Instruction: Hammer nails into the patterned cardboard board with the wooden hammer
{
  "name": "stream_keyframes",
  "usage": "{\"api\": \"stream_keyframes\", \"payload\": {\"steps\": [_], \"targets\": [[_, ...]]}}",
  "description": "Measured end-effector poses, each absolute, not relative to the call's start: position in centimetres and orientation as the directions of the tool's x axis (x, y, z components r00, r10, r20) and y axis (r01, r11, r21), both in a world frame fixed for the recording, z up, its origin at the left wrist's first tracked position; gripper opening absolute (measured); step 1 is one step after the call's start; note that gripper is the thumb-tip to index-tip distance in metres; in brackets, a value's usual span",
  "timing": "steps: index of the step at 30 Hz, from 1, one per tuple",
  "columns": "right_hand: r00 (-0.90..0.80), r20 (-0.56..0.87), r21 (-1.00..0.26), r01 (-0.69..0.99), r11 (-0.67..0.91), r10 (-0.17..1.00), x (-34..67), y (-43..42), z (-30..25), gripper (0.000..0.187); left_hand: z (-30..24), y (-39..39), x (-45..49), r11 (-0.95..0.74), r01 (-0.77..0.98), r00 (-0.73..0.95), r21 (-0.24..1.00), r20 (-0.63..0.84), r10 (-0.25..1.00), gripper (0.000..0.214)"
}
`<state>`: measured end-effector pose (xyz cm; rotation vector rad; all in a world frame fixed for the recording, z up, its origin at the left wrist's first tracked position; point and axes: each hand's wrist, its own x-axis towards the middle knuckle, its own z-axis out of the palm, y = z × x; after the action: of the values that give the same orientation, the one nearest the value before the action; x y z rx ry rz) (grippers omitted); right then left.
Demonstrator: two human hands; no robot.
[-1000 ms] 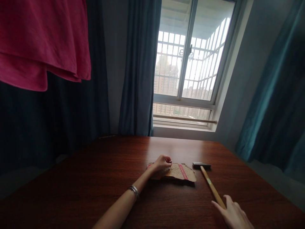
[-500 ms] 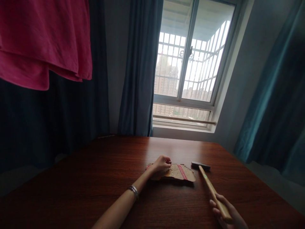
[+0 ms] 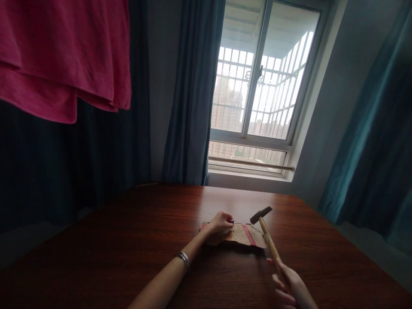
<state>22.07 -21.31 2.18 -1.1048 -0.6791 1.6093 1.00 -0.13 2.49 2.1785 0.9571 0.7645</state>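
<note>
My right hand [image 3: 288,281] is wrapped round the wooden handle of a hammer [image 3: 269,240]. The hammer's dark metal head is tilted and raised above the table, just beyond the right end of a piece of cardboard [image 3: 241,234]. That cardboard is tan, with a pinkish-red stripe, a ragged edge and many small holes or specks. Over its left part, my left hand [image 3: 221,223] is closed in a pinch. Something small and reddish shows at those fingertips, too small to name. Part of the cardboard is hidden under this hand.
The brown wooden table [image 3: 154,257] stretches to the wall below a barred window [image 3: 254,86]. A pink cloth [image 3: 64,60] hangs at the upper left. Blue curtains [image 3: 189,107] flank the window.
My right hand has lifted the hammer off the table and moved it left, towards the cardboard, turning its head. My left hand stays in its pinch over the cardboard.
</note>
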Motion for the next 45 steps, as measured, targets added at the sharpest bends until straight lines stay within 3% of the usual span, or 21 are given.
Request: {"api": "stream_keyframes", "payload": {"steps": [3,7,23,33,45], "targets": [[0.065,-0.236,-0.954,-0.208,-0.218,0.97,20.5,-22.4,3.3,0.052,2.5,-0.2,1.1,-0.529,0.413,0.566,0.741,0.247,0.787,0.022],[0.035,-0.184,-0.978,-0.11,-0.179,0.982,18.8,-23.0,4.6,0.055,2.4,-0.1,1.2,-0.526,0.42,0.564,0.739,0.242,0.79,0.023],[-0.029,-0.149,-0.972,-0.181,-0.152,0.988,17.2,-22.9,7.5,0.051,2.8,-0.6,1.1,-0.501,0.445,0.527,0.742,0.235,0.817,0.018],[-0.016,-0.128,-0.986,-0.11,-0.129,0.992,17.3,-22.0,6.2,0.062,1.8,0.2,1.3,-0.512,0.42,0.54,0.75,0.247,0.805,0.018],[0.013,-0.11,-0.99,-0.091,-0.109,0.994,16.1,-22.6,7.7,0.055,1.4,0.4,1.3,-0.481,0.403,0.529,0.779,0.231,0.817,0.016]]}}
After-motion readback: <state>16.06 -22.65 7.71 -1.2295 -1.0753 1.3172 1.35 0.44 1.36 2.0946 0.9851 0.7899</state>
